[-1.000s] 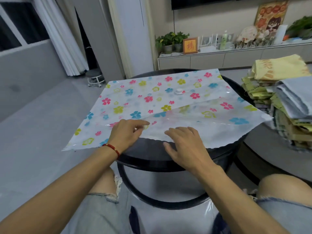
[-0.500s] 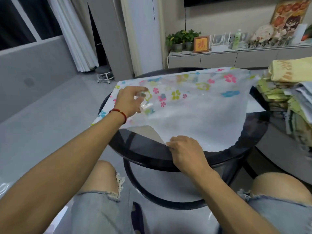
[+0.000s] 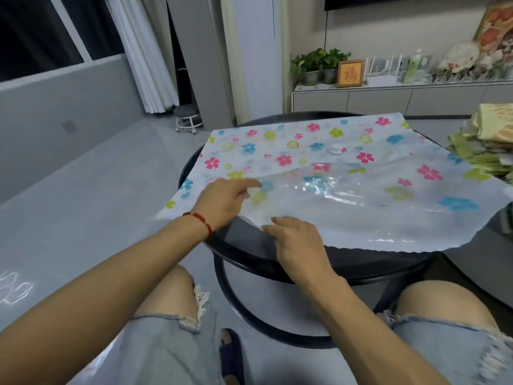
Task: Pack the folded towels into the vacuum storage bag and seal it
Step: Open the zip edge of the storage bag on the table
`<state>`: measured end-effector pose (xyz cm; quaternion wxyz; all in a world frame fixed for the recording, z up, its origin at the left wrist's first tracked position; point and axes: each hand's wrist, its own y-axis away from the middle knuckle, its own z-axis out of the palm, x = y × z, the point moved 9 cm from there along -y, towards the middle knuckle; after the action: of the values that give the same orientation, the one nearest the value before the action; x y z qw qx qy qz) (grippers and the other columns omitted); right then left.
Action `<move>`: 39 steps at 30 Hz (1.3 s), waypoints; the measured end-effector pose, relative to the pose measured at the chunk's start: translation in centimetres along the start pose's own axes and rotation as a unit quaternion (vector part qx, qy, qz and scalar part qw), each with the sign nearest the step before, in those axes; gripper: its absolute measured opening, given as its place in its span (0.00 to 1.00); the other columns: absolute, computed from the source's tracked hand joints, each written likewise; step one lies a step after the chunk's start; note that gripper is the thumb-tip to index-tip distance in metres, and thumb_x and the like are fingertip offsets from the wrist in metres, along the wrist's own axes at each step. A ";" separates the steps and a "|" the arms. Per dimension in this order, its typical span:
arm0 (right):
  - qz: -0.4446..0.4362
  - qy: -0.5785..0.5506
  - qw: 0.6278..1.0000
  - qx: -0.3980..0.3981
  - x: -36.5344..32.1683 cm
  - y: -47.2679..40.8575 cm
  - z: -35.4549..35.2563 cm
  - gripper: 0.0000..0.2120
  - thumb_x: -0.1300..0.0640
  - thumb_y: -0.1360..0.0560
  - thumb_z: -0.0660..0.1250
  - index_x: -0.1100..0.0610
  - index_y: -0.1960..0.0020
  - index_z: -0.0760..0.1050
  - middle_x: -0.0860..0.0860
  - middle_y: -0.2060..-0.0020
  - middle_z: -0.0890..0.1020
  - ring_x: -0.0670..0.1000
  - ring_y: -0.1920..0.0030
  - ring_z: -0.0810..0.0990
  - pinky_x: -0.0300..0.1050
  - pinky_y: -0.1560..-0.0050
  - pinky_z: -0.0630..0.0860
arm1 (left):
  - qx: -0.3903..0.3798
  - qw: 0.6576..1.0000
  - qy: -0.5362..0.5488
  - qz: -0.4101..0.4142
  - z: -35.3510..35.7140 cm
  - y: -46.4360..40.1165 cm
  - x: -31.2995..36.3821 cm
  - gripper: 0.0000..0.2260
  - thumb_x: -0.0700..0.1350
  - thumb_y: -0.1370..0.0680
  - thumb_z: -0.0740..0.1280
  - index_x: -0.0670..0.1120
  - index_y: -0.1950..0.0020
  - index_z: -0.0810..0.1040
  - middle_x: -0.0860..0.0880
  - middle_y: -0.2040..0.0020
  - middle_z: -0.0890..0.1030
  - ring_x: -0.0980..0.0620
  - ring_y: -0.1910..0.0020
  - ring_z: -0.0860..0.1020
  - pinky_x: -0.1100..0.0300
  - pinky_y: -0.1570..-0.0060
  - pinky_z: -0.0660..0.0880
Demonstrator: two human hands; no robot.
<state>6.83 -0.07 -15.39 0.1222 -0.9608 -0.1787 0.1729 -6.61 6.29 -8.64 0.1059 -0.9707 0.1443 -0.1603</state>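
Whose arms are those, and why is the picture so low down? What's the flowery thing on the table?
There's no machine here. A person wears a camera on their head, so you see their own arms and knees from above. The flowery sheet is a plastic storage bag lying on a round black table. The left hand rests on the bag's left part with a finger stretched out, and the right hand presses its near edge; whether either pinches the plastic is unclear. The white knob is the bag's air valve. The folded towels wait in a pile on the right, not in the bag.
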 end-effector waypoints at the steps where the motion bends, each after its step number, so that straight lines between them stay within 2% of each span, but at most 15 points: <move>1: 0.011 -0.004 1.000 -0.023 0.3 0.3 0.6 0.19 0.66 0.24 0.61 0.47 0.43 0.82 0.47 0.53 0.78 0.57 0.40 0.75 0.50 0.53 0.65 | 0.012 0.999 0.025 -0.022 -0.8 -1.0 -0.6 0.19 0.41 0.19 0.58 0.60 0.35 0.78 0.50 0.48 0.85 0.49 0.58 0.82 0.50 0.48 0.80; 4: 0.075 -0.009 0.993 -0.089 2.4 1.0 1.2 0.19 0.60 0.19 0.60 0.41 0.39 0.84 0.47 0.37 0.79 0.59 0.24 0.64 0.63 0.32 0.62 | 0.012 0.986 0.143 -0.090 -2.3 -3.5 -2.4 0.18 0.41 0.19 0.58 0.58 0.37 0.79 0.49 0.48 0.84 0.49 0.68 0.83 0.56 0.61 0.83; 7: 0.076 0.025 0.994 -0.076 1.5 0.5 0.3 0.18 0.58 0.21 0.62 0.45 0.37 0.82 0.51 0.35 0.78 0.61 0.23 0.64 0.67 0.24 0.56 | -0.076 0.953 0.267 -0.120 -0.9 -3.8 -2.3 0.16 0.43 0.20 0.63 0.55 0.34 0.77 0.48 0.45 0.84 0.49 0.67 0.84 0.57 0.64 0.83; 9: 0.022 0.011 0.999 -0.030 -1.4 -0.5 -0.3 0.19 0.57 0.22 0.64 0.49 0.31 0.76 0.51 0.42 0.82 0.59 0.33 0.75 0.60 0.31 0.67 | -0.113 0.955 0.260 -0.090 -0.4 -3.0 -1.2 0.19 0.45 0.22 0.68 0.56 0.31 0.75 0.49 0.43 0.82 0.47 0.61 0.84 0.58 0.61 0.83; 10: -0.005 -0.005 1.000 -0.002 -2.7 -1.0 -0.6 0.20 0.59 0.22 0.65 0.49 0.31 0.76 0.50 0.49 0.84 0.59 0.43 0.79 0.55 0.43 0.71 | -0.125 0.961 0.239 -0.064 -0.2 -2.5 -0.6 0.22 0.46 0.23 0.70 0.59 0.30 0.73 0.51 0.41 0.81 0.48 0.59 0.84 0.62 0.60 0.82; 11: -0.023 -0.015 0.999 0.024 -3.7 -1.4 -0.9 0.19 0.61 0.23 0.65 0.50 0.34 0.77 0.50 0.58 0.82 0.60 0.54 0.78 0.51 0.55 0.67 | -0.136 0.970 0.202 -0.032 -0.1 -1.8 0.0 0.24 0.45 0.24 0.70 0.61 0.30 0.72 0.53 0.40 0.79 0.51 0.58 0.83 0.68 0.60 0.79; 13: -0.043 -0.029 0.997 0.050 -4.3 -1.9 -1.2 0.17 0.64 0.24 0.65 0.50 0.39 0.80 0.50 0.65 0.78 0.59 0.63 0.73 0.48 0.60 0.58 | -0.151 0.985 0.065 0.042 0.2 0.0 0.9 0.22 0.45 0.24 0.67 0.64 0.33 0.74 0.54 0.42 0.78 0.56 0.56 0.79 0.70 0.55 0.73; 17: -0.072 -0.071 0.994 0.045 -4.3 -2.5 -0.8 0.13 0.64 0.25 0.63 0.51 0.48 0.82 0.52 0.64 0.79 0.59 0.61 0.75 0.49 0.61 0.62 | -0.133 0.984 -0.096 0.069 -0.2 1.9 0.0 0.16 0.46 0.19 0.60 0.60 0.37 0.80 0.55 0.42 0.84 0.49 0.44 0.79 0.51 0.43 0.76; 21: -0.099 -0.061 0.993 -0.025 -4.7 -2.1 1.1 0.11 0.57 0.20 0.59 0.53 0.53 0.80 0.50 0.60 0.78 0.56 0.53 0.75 0.51 0.55 0.72 | -0.074 0.993 -0.095 0.018 -3.2 -1.2 -3.0 0.15 0.44 0.18 0.61 0.59 0.39 0.81 0.53 0.42 0.84 0.51 0.53 0.79 0.54 0.44 0.76; 24: -0.108 -0.023 0.990 -0.090 -4.3 -1.0 2.6 0.14 0.56 0.19 0.58 0.49 0.48 0.83 0.46 0.56 0.74 0.54 0.47 0.73 0.47 0.55 0.68 | -0.012 0.998 -0.028 -0.047 -5.3 -3.4 -5.4 0.15 0.42 0.18 0.61 0.56 0.40 0.83 0.53 0.42 0.84 0.56 0.62 0.79 0.60 0.50 0.78; 26: -0.102 -0.016 0.991 -0.091 -4.2 -0.6 2.7 0.14 0.58 0.22 0.60 0.47 0.48 0.84 0.46 0.57 0.72 0.56 0.46 0.74 0.47 0.56 0.63 | -0.029 0.997 0.048 -0.059 -5.1 -3.6 -5.9 0.13 0.45 0.19 0.63 0.57 0.39 0.81 0.55 0.41 0.83 0.57 0.63 0.82 0.66 0.57 0.78; 29: -0.076 -0.018 0.997 -0.022 -5.1 -1.2 1.2 0.12 0.51 0.21 0.63 0.50 0.41 0.80 0.50 0.52 0.81 0.60 0.45 0.79 0.50 0.53 0.68 | -0.153 0.984 0.095 -0.010 -2.8 -2.2 -4.7 0.27 0.52 0.26 0.72 0.65 0.30 0.69 0.63 0.36 0.77 0.59 0.54 0.82 0.62 0.52 0.80; 32: -0.105 -0.027 0.994 0.006 -7.5 -2.4 1.2 0.23 0.56 0.19 0.63 0.50 0.25 0.67 0.52 0.44 0.83 0.61 0.46 0.80 0.53 0.54 0.71 | -0.228 0.969 0.094 0.016 -1.3 -0.5 -4.2 0.41 0.43 0.28 0.73 0.72 0.26 0.56 0.67 0.30 0.68 0.54 0.47 0.80 0.59 0.57 0.83; 36: -0.153 -0.003 0.988 -0.032 -8.8 -1.7 3.0 0.22 0.66 0.25 0.59 0.50 0.34 0.72 0.50 0.54 0.80 0.59 0.49 0.77 0.51 0.57 0.63 | -0.179 0.982 0.046 0.037 -2.8 -1.0 -4.4 0.41 0.36 0.26 0.69 0.66 0.23 0.55 0.61 0.24 0.65 0.53 0.31 0.71 0.58 0.43 0.79; 39: -0.182 -0.001 0.982 -0.044 -8.8 -0.5 4.0 0.23 0.70 0.29 0.58 0.53 0.39 0.76 0.51 0.57 0.78 0.57 0.54 0.70 0.50 0.56 0.61 | -0.107 0.994 0.006 -0.013 -5.0 -2.5 -5.6 0.40 0.33 0.26 0.67 0.65 0.23 0.58 0.53 0.23 0.67 0.50 0.40 0.75 0.59 0.53 0.79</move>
<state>-2.56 -2.33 -16.34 0.1088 -0.9165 -0.3583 0.1409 -12.81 9.61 -4.95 -0.0012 -0.9772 0.1489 -0.1515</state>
